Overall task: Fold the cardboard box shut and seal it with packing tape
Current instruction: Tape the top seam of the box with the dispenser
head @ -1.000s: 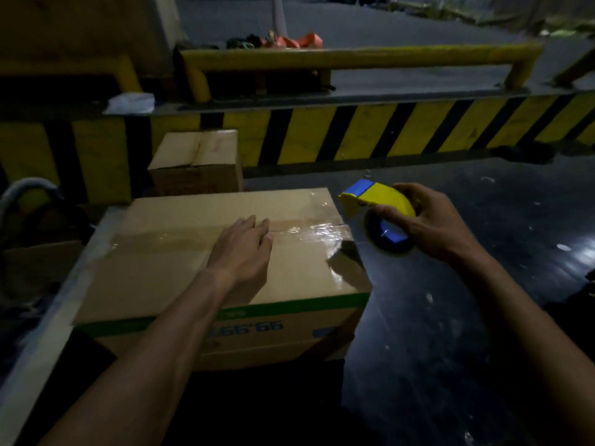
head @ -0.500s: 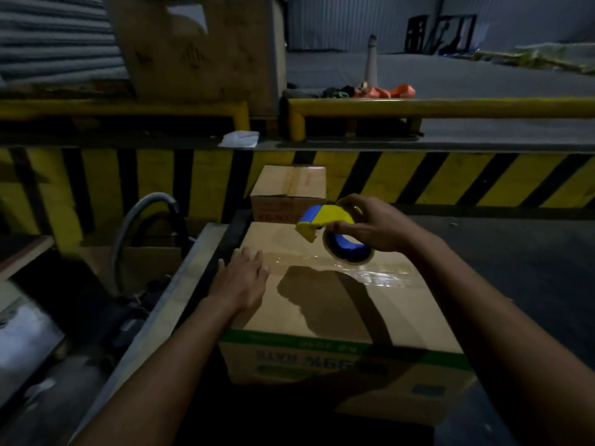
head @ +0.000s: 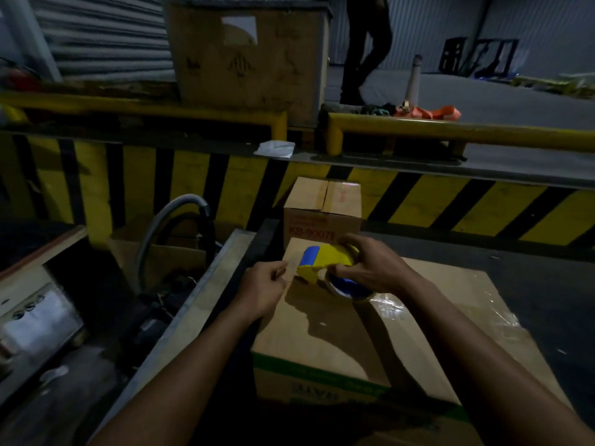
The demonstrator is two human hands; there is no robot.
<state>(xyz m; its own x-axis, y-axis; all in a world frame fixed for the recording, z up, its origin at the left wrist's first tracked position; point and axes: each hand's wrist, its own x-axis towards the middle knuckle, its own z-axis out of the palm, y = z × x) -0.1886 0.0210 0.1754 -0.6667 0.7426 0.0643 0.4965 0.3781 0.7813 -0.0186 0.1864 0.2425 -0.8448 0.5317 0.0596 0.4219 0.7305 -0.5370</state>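
Sealing is the step in hand, as I judge it. The cardboard box lies in front of me with its flaps folded flat, and a shiny strip of tape is already on the right part of its top. My right hand grips the yellow and blue tape dispenser, low over the far left part of the top. My left hand is at the far left edge of the box, with fingers curled and thumb near the forefinger. Whether it pinches the tape end I cannot tell, because the light is weak.

To do this well, I think the tape end must first be pressed firmly over the edge, a little down the side wall, and held there by the left hand. Then I would draw the dispenser in one straight line, low and under tension, so that no wrinkle comes.

The smaller box behind carries red letters which I read as "KB-9007F", though the last sign is uncertain. The green band on the near wall of my box has print that is too dark to read. The big carton on the dock shows handling symbols and a white label without legible text.
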